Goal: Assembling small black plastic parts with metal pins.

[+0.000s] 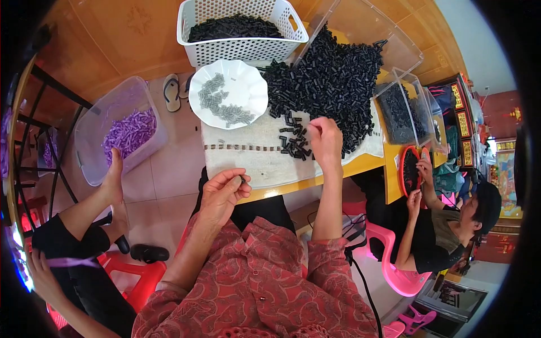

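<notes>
Thumb & fingertips of L hand (220, 192) pinch a sm. dark pc. (243, 179), seen over the near edge of the whitish cloth (242, 164) on the yellow table (366, 167). R hand (328, 143) is well apart from L, fingers bent & drawn in, just beside a loose cluster of black plastic pcs. (294, 147); can't tell if anything's btwn its tips. Behind R hand: lg. heap of same-type black pcs. (344, 73). Scalloped white plate (248, 84), far L part of cloth, holds clear pcs. (211, 100). White perforated basket (248, 53) w/ more black pcs. behind plate; clear plastic bin (403, 115), also w/ dark pcs., R of heap. Far R, seated co-worker (445, 231) holds red-rimmed tray (402, 172). On floor at L, translucent tub (90, 141) w/ purple pcs. (131, 132).
</notes>
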A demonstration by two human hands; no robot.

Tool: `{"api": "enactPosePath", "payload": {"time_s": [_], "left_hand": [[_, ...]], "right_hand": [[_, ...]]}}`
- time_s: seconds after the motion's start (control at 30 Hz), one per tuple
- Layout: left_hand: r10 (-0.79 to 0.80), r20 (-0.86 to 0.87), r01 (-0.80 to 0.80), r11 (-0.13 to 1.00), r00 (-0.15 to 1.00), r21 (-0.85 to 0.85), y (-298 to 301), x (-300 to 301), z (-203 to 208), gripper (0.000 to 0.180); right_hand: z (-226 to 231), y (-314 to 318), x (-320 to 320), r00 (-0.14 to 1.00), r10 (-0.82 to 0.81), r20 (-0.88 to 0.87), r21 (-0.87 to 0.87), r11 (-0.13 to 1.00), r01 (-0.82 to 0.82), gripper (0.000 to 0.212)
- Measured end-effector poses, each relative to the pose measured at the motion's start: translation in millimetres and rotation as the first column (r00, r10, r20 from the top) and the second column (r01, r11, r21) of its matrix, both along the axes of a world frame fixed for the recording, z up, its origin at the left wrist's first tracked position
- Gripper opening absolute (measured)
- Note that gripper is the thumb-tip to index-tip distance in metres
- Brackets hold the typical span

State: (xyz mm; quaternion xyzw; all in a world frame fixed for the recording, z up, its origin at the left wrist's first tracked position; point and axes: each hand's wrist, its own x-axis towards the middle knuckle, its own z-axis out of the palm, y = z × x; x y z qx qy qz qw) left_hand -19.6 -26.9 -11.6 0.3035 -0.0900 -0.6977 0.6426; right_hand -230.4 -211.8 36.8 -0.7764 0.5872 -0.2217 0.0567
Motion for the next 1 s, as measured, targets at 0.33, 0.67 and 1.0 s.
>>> {"api": "enactPosePath", "payload": {"time_s": [0.33,0.67,1.0], "left_hand": [[0.01,0.029,-0.01,1.0,1.0,0.015,-0.9,-1.9,3.1,0.021],[0.007,0.025,-0.007,1.0,1.0,0.012,0.3,-2.3,1.4,0.022],[0.007,0.028,-0.007,1.0,1.0,0.0,0.6,-2.3,1.6,0.022]], "right_hand": [[-1.3,55.0,8.4,0.944,0.11,0.311,0.213,0.96,-0.182,0.008],[-13.9,26.8,10.2,0.942,0.21,0.26,-0.052,0.978,-0.204,0.009],[-10.1,38.4,9.1,0.892,0.143,0.428,0.071,0.979,-0.191,0.008]]}}
